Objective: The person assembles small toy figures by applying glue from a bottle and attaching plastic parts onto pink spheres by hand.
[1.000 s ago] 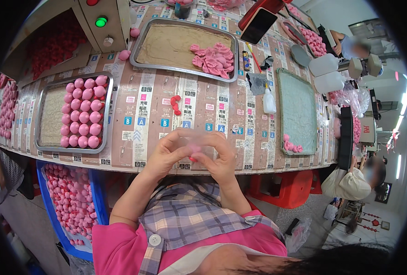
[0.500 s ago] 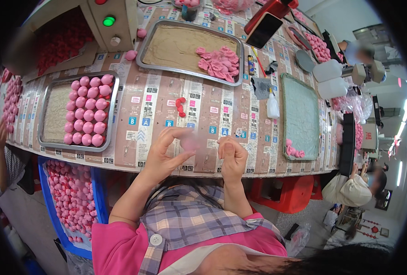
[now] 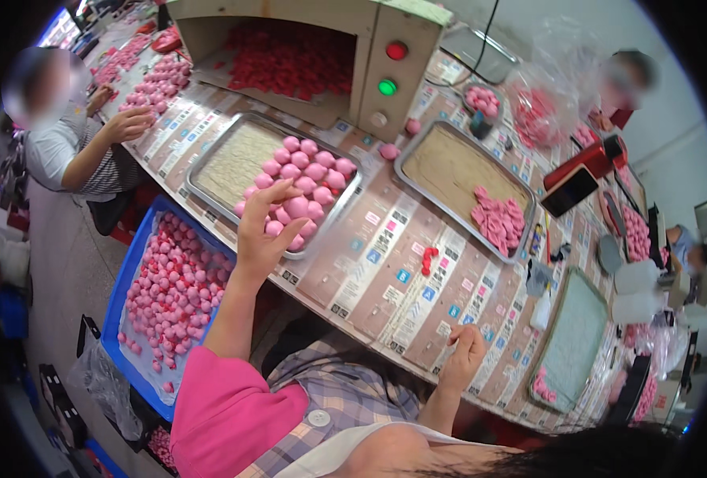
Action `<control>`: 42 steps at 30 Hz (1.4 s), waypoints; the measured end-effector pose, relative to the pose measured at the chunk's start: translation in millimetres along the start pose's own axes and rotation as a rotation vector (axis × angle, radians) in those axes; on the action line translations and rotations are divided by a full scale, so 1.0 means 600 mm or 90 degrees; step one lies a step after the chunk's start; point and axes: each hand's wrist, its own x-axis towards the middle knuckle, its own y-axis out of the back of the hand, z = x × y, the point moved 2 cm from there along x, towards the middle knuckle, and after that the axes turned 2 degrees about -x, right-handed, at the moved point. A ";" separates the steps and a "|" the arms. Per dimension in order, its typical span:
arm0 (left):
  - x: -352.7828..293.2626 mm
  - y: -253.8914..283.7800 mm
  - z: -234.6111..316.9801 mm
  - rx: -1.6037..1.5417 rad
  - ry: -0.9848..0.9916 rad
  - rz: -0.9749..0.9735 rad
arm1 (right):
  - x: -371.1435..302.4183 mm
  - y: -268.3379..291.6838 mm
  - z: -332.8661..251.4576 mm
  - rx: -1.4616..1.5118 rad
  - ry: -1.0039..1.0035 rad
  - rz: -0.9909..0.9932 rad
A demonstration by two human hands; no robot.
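My left hand (image 3: 259, 227) is over the metal tray (image 3: 210, 193) at the left, thumb and fingers closed around a pink ball (image 3: 296, 207). Rows of similar pink balls (image 3: 315, 171) fill the tray's right part, with bits of red showing between them. Above the table's front edge, my right hand (image 3: 466, 354) is curled closed; whether anything is inside cannot be seen. Beyond it on the table lies a small red lumpy piece (image 3: 429, 260). A second tray (image 3: 441, 151) holds a heap of flattened pink pieces (image 3: 497, 219).
A blue crate (image 3: 119, 319) of pink balls stands below the table at left. Behind the trays is a box-shaped machine (image 3: 369, 72) with red pieces inside. A green-lined tray (image 3: 572, 342), a white bottle (image 3: 541, 311) and a phone (image 3: 570, 191) are rightward. Another person (image 3: 71, 151) sits far left.
The view has swung left. My left hand has carried the pink ball from in front of me to the left tray. My right hand stays closed near the table's front edge.
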 end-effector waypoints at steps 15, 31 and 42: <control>0.012 0.065 -0.030 -0.032 -0.005 0.049 | 0.014 -0.040 -0.005 -0.014 -0.039 -0.061; 0.185 0.054 -0.283 0.055 0.181 -0.166 | 0.013 -0.046 0.014 -0.085 -0.047 -0.084; 0.178 0.062 -0.291 0.070 0.249 -0.218 | 0.022 -0.040 0.019 -0.104 -0.038 -0.104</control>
